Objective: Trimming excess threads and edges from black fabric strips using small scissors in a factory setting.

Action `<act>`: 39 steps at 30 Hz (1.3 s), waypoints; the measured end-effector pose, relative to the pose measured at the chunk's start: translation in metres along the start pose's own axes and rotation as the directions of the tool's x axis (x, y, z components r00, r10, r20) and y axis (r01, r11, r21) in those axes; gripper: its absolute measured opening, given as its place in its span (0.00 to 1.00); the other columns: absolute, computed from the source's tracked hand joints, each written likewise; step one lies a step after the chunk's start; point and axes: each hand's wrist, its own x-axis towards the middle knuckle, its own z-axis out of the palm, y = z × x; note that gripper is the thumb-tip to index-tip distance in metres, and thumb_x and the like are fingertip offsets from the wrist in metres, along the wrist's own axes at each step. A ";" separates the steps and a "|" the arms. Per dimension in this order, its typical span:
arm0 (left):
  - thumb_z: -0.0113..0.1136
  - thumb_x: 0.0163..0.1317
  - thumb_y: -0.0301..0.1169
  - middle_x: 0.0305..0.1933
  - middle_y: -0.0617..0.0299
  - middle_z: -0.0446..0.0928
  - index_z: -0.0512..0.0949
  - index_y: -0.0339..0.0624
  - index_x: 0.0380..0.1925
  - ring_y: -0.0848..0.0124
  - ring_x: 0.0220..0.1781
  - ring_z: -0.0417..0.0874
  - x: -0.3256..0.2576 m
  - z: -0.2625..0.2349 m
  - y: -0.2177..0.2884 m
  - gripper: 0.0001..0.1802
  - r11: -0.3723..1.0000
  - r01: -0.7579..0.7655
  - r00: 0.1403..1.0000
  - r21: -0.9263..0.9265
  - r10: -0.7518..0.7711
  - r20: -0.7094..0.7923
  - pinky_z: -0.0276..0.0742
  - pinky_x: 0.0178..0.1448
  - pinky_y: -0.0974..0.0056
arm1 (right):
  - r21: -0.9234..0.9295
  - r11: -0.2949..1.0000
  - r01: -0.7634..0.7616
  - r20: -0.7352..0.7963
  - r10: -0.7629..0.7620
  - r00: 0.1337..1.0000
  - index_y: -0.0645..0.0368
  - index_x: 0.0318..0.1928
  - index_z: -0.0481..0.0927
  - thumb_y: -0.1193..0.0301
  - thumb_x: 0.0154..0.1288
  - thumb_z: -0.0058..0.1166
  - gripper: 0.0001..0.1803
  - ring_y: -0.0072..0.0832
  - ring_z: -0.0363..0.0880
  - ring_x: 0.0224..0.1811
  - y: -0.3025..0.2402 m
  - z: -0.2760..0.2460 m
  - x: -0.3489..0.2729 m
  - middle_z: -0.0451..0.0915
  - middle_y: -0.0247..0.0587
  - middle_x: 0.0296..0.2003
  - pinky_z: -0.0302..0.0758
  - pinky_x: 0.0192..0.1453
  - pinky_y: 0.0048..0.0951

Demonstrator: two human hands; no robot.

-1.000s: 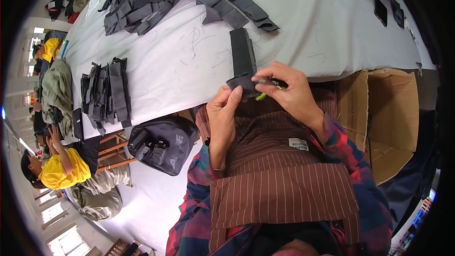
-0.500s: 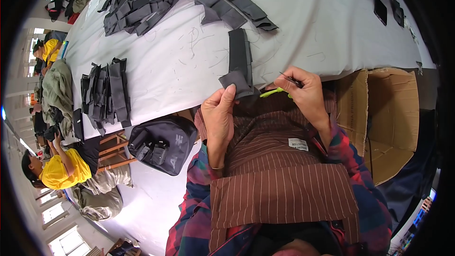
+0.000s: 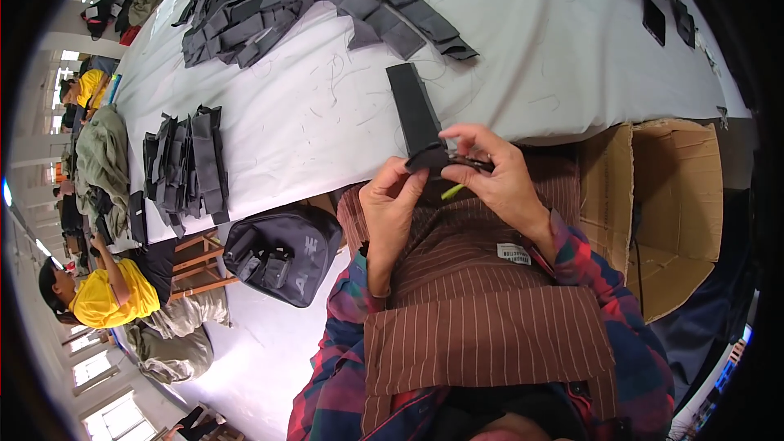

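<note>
My left hand point(image 3: 389, 211) pinches the near end of a dark grey fabric strip point(image 3: 413, 108) between thumb and fingers. The strip's far part lies on the white-covered table point(image 3: 310, 126). My right hand point(image 3: 508, 186) is closed around small dark thread snips point(image 3: 475, 162), their tip at the strip's held end beside my left fingertips. Below the snips hangs a bright yellow-green piece point(image 3: 452, 192); how it is attached is hidden. The blade tips are too small to make out against the dark cloth.
Many dark strips lie in a heap point(image 3: 261, 8) at the table's far side, with a stack of strips point(image 3: 186, 165) at left. A dark bag point(image 3: 283, 251) sits below the edge, a cardboard box point(image 3: 678, 220) at right. A person in yellow point(image 3: 114, 290) works at left.
My right hand has moved left and brought the snips to the strip's end. The strip has turned, and its near end is now gathered between my hands.
</note>
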 end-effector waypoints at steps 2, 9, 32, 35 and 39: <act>0.60 0.60 0.17 0.38 0.66 0.78 0.81 0.33 0.37 0.80 0.42 0.77 -0.001 -0.003 -0.005 0.05 0.995 -0.043 0.998 0.086 0.039 0.041 0.71 0.51 0.74 | -0.144 0.944 0.298 0.163 -0.274 0.948 0.58 0.39 0.80 0.78 0.52 0.65 0.12 0.22 0.75 0.31 0.004 0.000 0.002 0.73 0.34 0.31 0.73 0.36 0.24; 0.58 0.59 0.16 0.47 0.62 0.75 0.79 0.34 0.32 0.75 0.46 0.77 -0.003 0.002 -0.016 0.04 0.981 -0.024 0.999 -0.191 0.031 0.033 0.72 0.52 0.73 | -0.218 0.934 0.282 0.135 -0.257 0.957 0.57 0.36 0.81 0.86 0.45 0.60 0.16 0.27 0.78 0.35 0.016 -0.002 -0.009 0.74 0.34 0.38 0.75 0.38 0.25; 0.59 0.56 0.13 0.55 0.54 0.73 0.59 0.31 0.65 0.70 0.53 0.78 0.034 -0.007 0.012 0.35 0.939 0.259 0.961 -0.228 -0.225 0.164 0.77 0.56 0.67 | -0.394 0.843 0.368 0.250 -0.287 0.925 0.55 0.45 0.80 0.72 0.52 0.64 0.17 0.32 0.78 0.36 -0.003 -0.028 0.011 0.80 0.37 0.36 0.71 0.43 0.31; 0.60 0.55 0.13 0.52 0.55 0.74 0.61 0.32 0.63 0.69 0.52 0.79 0.030 -0.003 0.013 0.35 0.947 0.241 0.964 -0.214 -0.207 0.168 0.79 0.54 0.68 | -0.584 0.688 0.432 0.215 -0.382 0.899 0.51 0.42 0.80 0.69 0.57 0.60 0.11 0.33 0.77 0.34 -0.004 -0.017 0.021 0.80 0.32 0.33 0.67 0.39 0.33; 0.61 0.54 0.13 0.50 0.56 0.74 0.62 0.33 0.62 0.70 0.51 0.79 0.028 0.003 0.016 0.34 0.950 0.241 0.959 -0.200 -0.203 0.196 0.79 0.53 0.68 | -0.629 0.582 0.515 0.220 -0.502 0.836 0.51 0.38 0.80 0.69 0.56 0.60 0.08 0.32 0.76 0.33 -0.002 -0.010 0.026 0.79 0.31 0.30 0.66 0.38 0.33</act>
